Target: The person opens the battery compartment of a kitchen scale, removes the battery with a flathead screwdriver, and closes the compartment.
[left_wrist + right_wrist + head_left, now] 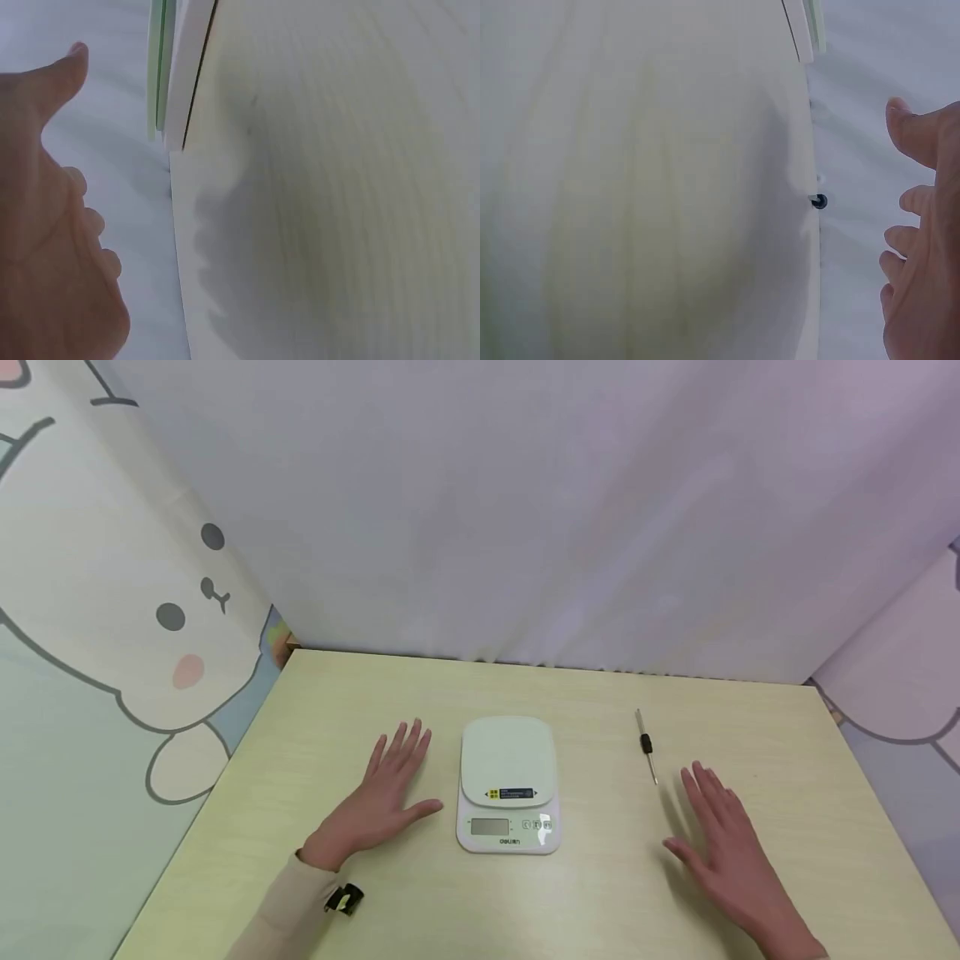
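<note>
Left hand (386, 797): flat on the table (315, 710), palm down, fingers straight and slightly spread, thumb out toward the scale; it holds nothing. A beige sleeve (288, 910) with a dark clip covers the wrist.

Kitchen scale (508, 783): white, at table centre, just beside the left thumb and not touching it; platform bare, display toward the person.

Probe tool (646, 745): thin metal rod with a black collar, lying right of the scale, its near tip close beyond the right fingertips, apart from them.

Right hand (723, 843): flat, fingers straight and spread, gripping nothing. Nothing lies between either hand and the scale.
</note>
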Demonstrator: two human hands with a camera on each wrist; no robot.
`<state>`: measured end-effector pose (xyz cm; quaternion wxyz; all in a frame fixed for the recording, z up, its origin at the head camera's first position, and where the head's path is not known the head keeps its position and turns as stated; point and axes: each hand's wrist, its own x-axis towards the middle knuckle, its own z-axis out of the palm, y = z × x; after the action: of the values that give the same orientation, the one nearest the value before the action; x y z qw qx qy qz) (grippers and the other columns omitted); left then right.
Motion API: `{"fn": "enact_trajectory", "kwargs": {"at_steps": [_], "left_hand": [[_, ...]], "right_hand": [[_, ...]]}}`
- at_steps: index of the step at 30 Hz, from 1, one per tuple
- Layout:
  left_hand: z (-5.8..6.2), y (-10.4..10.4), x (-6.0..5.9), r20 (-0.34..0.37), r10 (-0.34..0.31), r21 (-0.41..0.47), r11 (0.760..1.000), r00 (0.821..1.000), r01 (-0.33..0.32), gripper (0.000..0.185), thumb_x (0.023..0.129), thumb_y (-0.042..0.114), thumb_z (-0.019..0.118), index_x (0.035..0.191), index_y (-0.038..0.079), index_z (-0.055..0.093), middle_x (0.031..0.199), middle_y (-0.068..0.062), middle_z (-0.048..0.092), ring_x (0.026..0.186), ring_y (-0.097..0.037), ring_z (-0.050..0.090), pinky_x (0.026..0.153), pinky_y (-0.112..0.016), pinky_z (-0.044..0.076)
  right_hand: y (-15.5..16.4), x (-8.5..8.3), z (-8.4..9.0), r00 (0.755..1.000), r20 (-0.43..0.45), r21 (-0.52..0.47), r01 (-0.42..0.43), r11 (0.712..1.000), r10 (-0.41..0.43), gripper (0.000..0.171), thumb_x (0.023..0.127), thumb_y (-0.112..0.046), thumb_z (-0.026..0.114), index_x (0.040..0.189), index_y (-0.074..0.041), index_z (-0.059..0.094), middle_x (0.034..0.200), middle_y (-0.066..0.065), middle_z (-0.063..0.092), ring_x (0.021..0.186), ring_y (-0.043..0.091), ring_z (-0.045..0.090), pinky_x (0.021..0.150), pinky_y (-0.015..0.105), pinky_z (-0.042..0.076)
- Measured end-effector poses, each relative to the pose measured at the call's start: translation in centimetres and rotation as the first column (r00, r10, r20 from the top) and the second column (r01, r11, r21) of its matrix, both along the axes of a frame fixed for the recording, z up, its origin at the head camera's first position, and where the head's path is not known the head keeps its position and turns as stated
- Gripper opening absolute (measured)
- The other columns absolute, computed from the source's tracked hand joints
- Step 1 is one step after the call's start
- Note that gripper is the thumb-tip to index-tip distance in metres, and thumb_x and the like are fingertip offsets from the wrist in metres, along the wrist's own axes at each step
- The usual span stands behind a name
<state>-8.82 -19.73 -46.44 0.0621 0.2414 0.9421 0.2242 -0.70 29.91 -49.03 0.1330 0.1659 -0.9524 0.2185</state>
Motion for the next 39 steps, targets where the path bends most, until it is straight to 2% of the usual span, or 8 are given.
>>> {"fn": "enact_trajectory", "kwargs": {"at_steps": [6,13,22,24,29,31,36,39], "left_hand": [[-0.3,1.2,-0.6,0.086,-0.019,0.09,0.996,0.996,0.012,0.104,0.102,0.053,0.063,0.171,0.011,-0.002,0.18,-0.011,-0.003,0.167,-0.037,-0.004,0.133,-0.059,-0.003],[-0.3,2.9,-0.7,0.252,-0.012,0.185,0.982,0.968,-0.036,0.111,0.102,0.054,0.064,0.169,0.012,-0.014,0.179,-0.006,-0.013,0.167,-0.035,-0.006,0.136,-0.055,0.004],[-0.8,3.1,-0.9,0.298,-0.035,0.238,0.97,0.954,-0.039,0.111,0.1,0.052,0.068,0.17,0.016,-0.01,0.18,-0.002,-0.009,0.167,-0.034,-0.003,0.135,-0.058,0.007],[-1.0,3.1,-1.1,0.304,-0.039,0.25,0.967,0.952,-0.04,0.112,0.099,0.051,0.07,0.171,0.017,-0.009,0.18,-0.001,-0.008,0.167,-0.035,-0.002,0.135,-0.058,0.007],[-1.6,3.2,-1.2,0.355,-0.046,0.274,0.96,0.934,-0.057,0.118,0.094,0.049,0.077,0.171,0.019,-0.009,0.18,0.0,-0.008,0.167,-0.036,-0.003,0.135,-0.058,0.006],[-1.8,3.3,-1.1,0.379,-0.046,0.277,0.959,0.924,-0.066,0.121,0.093,0.049,0.079,0.171,0.02,-0.009,0.18,0.0,-0.008,0.167,-0.036,-0.003,0.135,-0.058,0.007],[-2.3,3.5,-1.0,0.396,-0.046,0.268,0.961,0.917,-0.068,0.124,0.09,0.05,0.081,0.171,0.021,-0.008,0.18,0.002,-0.006,0.167,-0.033,-0.002,0.135,-0.056,0.008],[-2.5,3.5,-1.1,0.383,-0.053,0.258,0.965,0.922,-0.052,0.124,0.09,0.05,0.081,0.171,0.022,-0.008,0.18,0.003,-0.005,0.167,-0.031,-0.002,0.136,-0.054,0.007]], "right_hand": [[-1.5,-0.8,0.0,0.994,0.104,-0.144,-0.005,0.99,0.02,0.098,0.095,-0.02,0.077,0.171,-0.016,0.016,0.18,0.007,0.012,0.166,0.015,0.008,0.125,0.007,-0.003],[-3.3,-2.0,-0.1,0.973,0.207,-0.321,-0.034,0.946,0.105,0.096,0.099,-0.01,0.072,0.172,-0.022,0.011,0.178,0.017,0.016,0.159,-0.007,0.006,0.115,-0.003,0.005],[-5.1,-3.7,-0.6,0.943,0.283,-0.395,-0.053,0.917,0.176,0.092,0.101,-0.012,0.069,0.172,-0.021,0.011,0.178,0.019,0.014,0.161,-0.003,0.006,0.114,-0.003,0.006],[-5.4,-4.2,-0.7,0.931,0.31,-0.411,-0.051,0.91,0.192,0.092,0.102,-0.015,0.069,0.172,-0.022,0.011,0.178,0.017,0.014,0.164,0.004,0.007,0.113,-0.004,0.006],[-6.6,-5.8,-1.4,0.914,0.34,-0.421,-0.064,0.905,0.222,0.092,0.102,-0.018,0.07,0.172,-0.019,0.011,0.178,0.015,0.013,0.164,0.041,0.013,0.113,-0.005,0.006],[-7.1,-6.6,-1.6,0.91,0.347,-0.414,-0.071,0.908,0.229,0.091,0.102,-0.021,0.07,0.172,-0.019,0.012,0.178,0.016,0.014,0.162,0.049,0.014,0.113,-0.005,0.005],[-8.3,-8.4,-1.7,0.89,0.384,-0.396,-0.082,0.915,0.246,0.093,0.101,-0.03,0.072,0.172,-0.022,0.013,0.179,0.013,0.014,0.163,0.048,0.013,0.115,-0.001,0.001],[-8.9,-9.2,-1.6,0.883,0.39,-0.378,-0.106,0.92,0.261,0.093,0.1,-0.03,0.072,0.172,-0.02,0.013,0.179,0.014,0.014,0.163,0.047,0.011,0.127,0.011,-0.001]]}}
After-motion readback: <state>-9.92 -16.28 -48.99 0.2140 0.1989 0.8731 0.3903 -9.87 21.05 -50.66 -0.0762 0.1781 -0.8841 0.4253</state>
